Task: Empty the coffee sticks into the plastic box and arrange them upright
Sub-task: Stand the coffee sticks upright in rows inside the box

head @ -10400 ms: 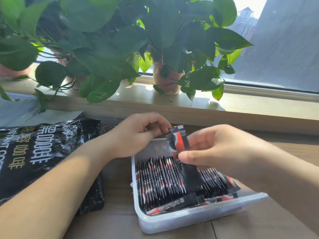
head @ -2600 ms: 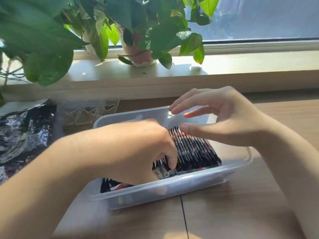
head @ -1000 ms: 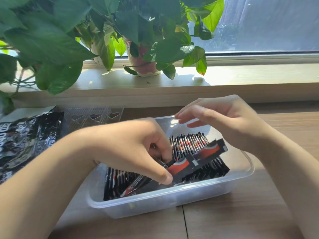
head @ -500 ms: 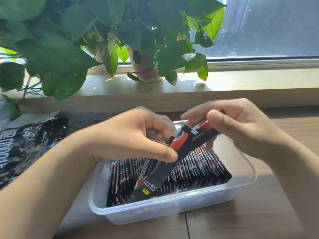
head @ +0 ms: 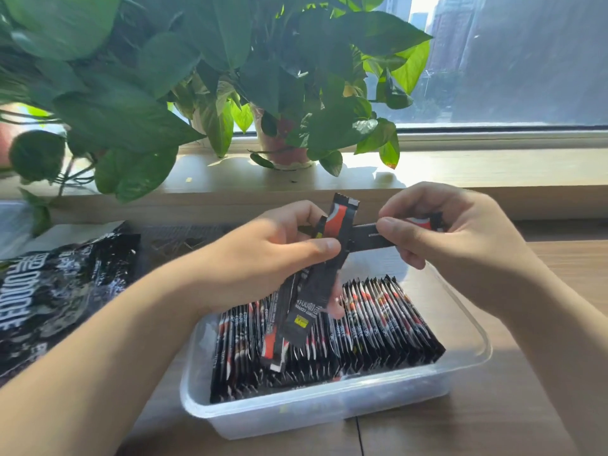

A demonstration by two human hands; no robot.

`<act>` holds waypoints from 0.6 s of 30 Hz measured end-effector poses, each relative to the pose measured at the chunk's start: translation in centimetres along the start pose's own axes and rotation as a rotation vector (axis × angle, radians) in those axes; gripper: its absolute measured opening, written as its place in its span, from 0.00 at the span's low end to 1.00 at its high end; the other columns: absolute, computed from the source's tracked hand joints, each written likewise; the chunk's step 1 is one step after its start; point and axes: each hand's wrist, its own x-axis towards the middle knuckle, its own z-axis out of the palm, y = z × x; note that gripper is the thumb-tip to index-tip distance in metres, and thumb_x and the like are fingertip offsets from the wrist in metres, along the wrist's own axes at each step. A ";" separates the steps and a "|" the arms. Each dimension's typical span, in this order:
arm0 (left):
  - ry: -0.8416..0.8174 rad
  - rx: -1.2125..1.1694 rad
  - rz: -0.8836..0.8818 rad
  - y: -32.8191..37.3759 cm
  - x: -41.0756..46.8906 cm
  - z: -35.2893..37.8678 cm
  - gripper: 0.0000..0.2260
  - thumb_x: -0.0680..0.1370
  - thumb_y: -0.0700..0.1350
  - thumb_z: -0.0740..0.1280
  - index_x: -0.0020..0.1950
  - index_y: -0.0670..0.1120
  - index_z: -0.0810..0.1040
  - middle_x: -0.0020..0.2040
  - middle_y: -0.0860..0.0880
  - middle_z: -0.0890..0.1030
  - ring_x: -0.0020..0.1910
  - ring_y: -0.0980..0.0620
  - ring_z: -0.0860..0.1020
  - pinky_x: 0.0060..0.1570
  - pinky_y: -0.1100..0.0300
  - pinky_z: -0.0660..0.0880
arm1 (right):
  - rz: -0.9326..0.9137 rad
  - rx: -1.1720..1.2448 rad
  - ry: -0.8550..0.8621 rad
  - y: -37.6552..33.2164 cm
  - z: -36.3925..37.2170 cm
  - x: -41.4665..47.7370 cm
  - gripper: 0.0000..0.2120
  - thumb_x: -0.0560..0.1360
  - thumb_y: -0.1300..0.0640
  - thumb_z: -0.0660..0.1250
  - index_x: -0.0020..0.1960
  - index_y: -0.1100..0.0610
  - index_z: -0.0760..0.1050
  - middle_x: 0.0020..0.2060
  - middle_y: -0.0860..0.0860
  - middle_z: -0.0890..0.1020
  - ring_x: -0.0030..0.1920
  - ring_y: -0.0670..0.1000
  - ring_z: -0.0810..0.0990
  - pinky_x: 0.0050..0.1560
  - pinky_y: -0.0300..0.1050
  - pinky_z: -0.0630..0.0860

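A clear plastic box (head: 332,414) stands on the wooden table before me. Inside it a row of black-and-red coffee sticks (head: 378,324) stands on edge, packed side by side. Above the box my left hand (head: 263,255) grips two or three loose sticks (head: 316,291), held nearly upright with their lower ends hanging over the row. My right hand (head: 444,232) pinches one more stick (head: 371,240), which lies level between the two hands. Its red end shows past my right fingers.
The black coffee bag (head: 56,291) lies flat at the left, next to a clear moulded tray (head: 184,238). Potted plants (head: 283,149) stand on the windowsill behind, their leaves hanging over the table's far left. Bare wood shows right of the box.
Both hands have lifted higher above the box. The sticks they held together have split: my right hand has drawn one out sideways, and my left keeps the others, now more upright.
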 end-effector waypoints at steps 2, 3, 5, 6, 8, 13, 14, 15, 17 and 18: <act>0.022 -0.036 -0.020 -0.1 0.0 -0.1 0.10 0.81 0.43 0.62 0.59 0.40 0.68 0.37 0.37 0.80 0.30 0.42 0.82 0.30 0.54 0.80 | 0.021 0.012 0.036 0.2 0.1 0.1 0.02 0.72 0.62 0.74 0.43 0.60 0.82 0.25 0.48 0.77 0.26 0.45 0.73 0.30 0.33 0.72; 0.032 -0.037 -0.031 -0.1 0.1 -0.2 0.09 0.82 0.42 0.62 0.60 0.40 0.68 0.37 0.38 0.79 0.28 0.44 0.81 0.27 0.57 0.78 | 0.029 -0.006 0.049 0.3 0.1 0.2 0.02 0.72 0.62 0.75 0.42 0.58 0.82 0.25 0.49 0.78 0.27 0.46 0.73 0.31 0.33 0.72; 0.049 -0.019 -0.041 -0.5 0.1 -0.4 0.09 0.83 0.43 0.62 0.62 0.43 0.69 0.37 0.40 0.77 0.25 0.45 0.78 0.26 0.58 0.76 | 0.041 -0.031 0.079 0.5 0.1 0.4 0.03 0.72 0.61 0.75 0.41 0.55 0.83 0.26 0.49 0.79 0.27 0.46 0.74 0.32 0.34 0.73; 0.056 -0.008 -0.034 -0.6 0.2 -0.5 0.09 0.83 0.43 0.61 0.63 0.44 0.70 0.37 0.40 0.77 0.25 0.45 0.77 0.27 0.58 0.75 | 0.048 -0.028 0.098 0.6 0.0 0.5 0.04 0.72 0.62 0.76 0.40 0.55 0.83 0.26 0.49 0.79 0.27 0.47 0.74 0.32 0.34 0.73; 0.078 0.019 0.000 -0.8 0.3 -0.7 0.09 0.84 0.41 0.60 0.65 0.45 0.69 0.35 0.42 0.76 0.23 0.47 0.75 0.25 0.60 0.72 | 0.059 -0.018 0.140 0.8 -0.4 0.7 0.04 0.71 0.62 0.76 0.40 0.55 0.84 0.27 0.50 0.80 0.27 0.48 0.74 0.32 0.35 0.73; 0.200 0.020 0.039 -0.6 0.4 -1.3 0.09 0.85 0.41 0.58 0.64 0.47 0.72 0.35 0.44 0.76 0.22 0.51 0.70 0.22 0.62 0.66 | 0.070 0.080 0.190 -0.2 -2.7 1.4 0.04 0.66 0.54 0.76 0.40 0.53 0.84 0.33 0.49 0.81 0.31 0.46 0.76 0.32 0.35 0.77; 0.220 0.006 0.039 -0.5 0.4 -1.4 0.09 0.85 0.41 0.58 0.63 0.47 0.72 0.34 0.45 0.75 0.21 0.52 0.69 0.22 0.62 0.65 | 0.069 0.083 0.139 -0.6 -3.1 1.5 0.07 0.64 0.51 0.77 0.41 0.52 0.84 0.34 0.49 0.81 0.32 0.46 0.77 0.33 0.34 0.77; 0.237 -0.009 0.036 -0.4 0.5 -1.5 0.09 0.85 0.41 0.57 0.63 0.46 0.72 0.33 0.46 0.75 0.21 0.52 0.68 0.22 0.62 0.64 | 0.062 0.060 0.054 -1.0 -3.3 1.7 0.12 0.63 0.48 0.80 0.42 0.53 0.84 0.35 0.50 0.81 0.33 0.47 0.77 0.33 0.35 0.77; 0.243 -0.047 0.016 -0.3 0.5 -1.5 0.09 0.85 0.40 0.55 0.62 0.44 0.72 0.32 0.47 0.74 0.20 0.53 0.67 0.21 0.63 0.63 | 0.038 0.020 -0.159 -1.9 -3.0 2.3 0.17 0.64 0.47 0.82 0.44 0.56 0.81 0.36 0.53 0.80 0.32 0.48 0.75 0.31 0.36 0.75; 0.231 -0.068 0.003 -0.2 0.5 -1.5 0.09 0.85 0.40 0.55 0.62 0.44 0.72 0.32 0.47 0.73 0.20 0.53 0.67 0.21 0.63 0.63 | 0.028 0.006 -0.245 -2.3 -2.4 2.7 0.15 0.66 0.51 0.80 0.46 0.57 0.79 0.37 0.54 0.80 0.32 0.48 0.74 0.31 0.36 0.73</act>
